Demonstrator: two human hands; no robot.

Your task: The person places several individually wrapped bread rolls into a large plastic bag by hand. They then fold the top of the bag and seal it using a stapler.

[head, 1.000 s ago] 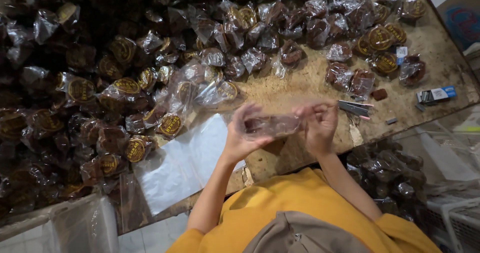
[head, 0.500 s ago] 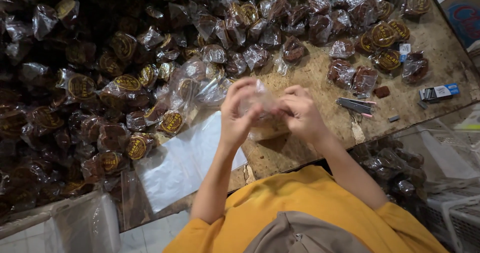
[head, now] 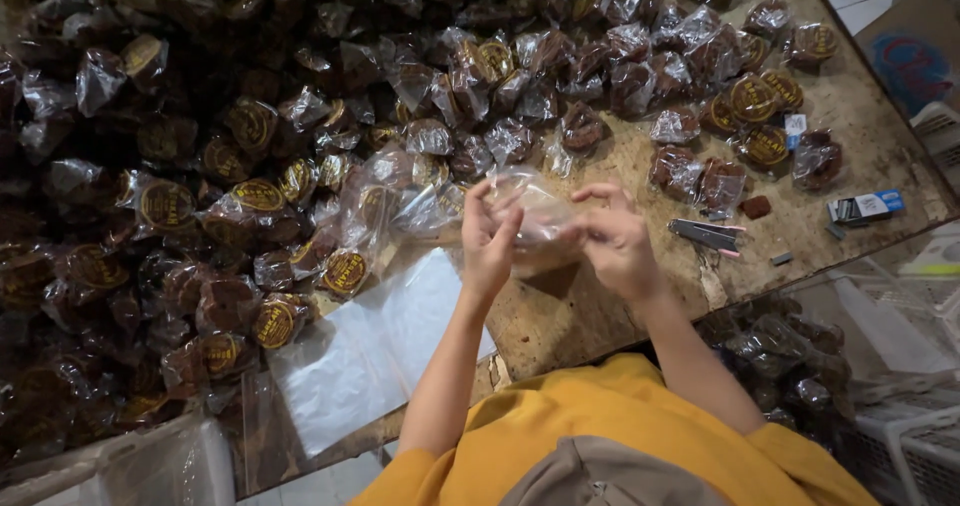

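A small clear plastic bag (head: 541,216) hangs above the wooden table (head: 620,166), and both my hands are on it. My left hand (head: 488,238) holds its left side with the fingers pointing up. My right hand (head: 618,241) pinches its right side. The bag looks crumpled, and I cannot tell what is inside it. Under my hands, near the table's front edge, lies a stack of flat clear bags (head: 375,331).
A large heap of bagged brown cakes with round gold labels (head: 230,186) covers the left and far side. A stapler (head: 706,233), a loose brown cake (head: 757,207) and a small box of staples (head: 864,207) lie at the right. More bagged cakes (head: 785,356) sit in a crate below.
The bag was held stretched out flat between my hands; now it is gathered and crumpled with the hands close together. The view has shifted slightly.
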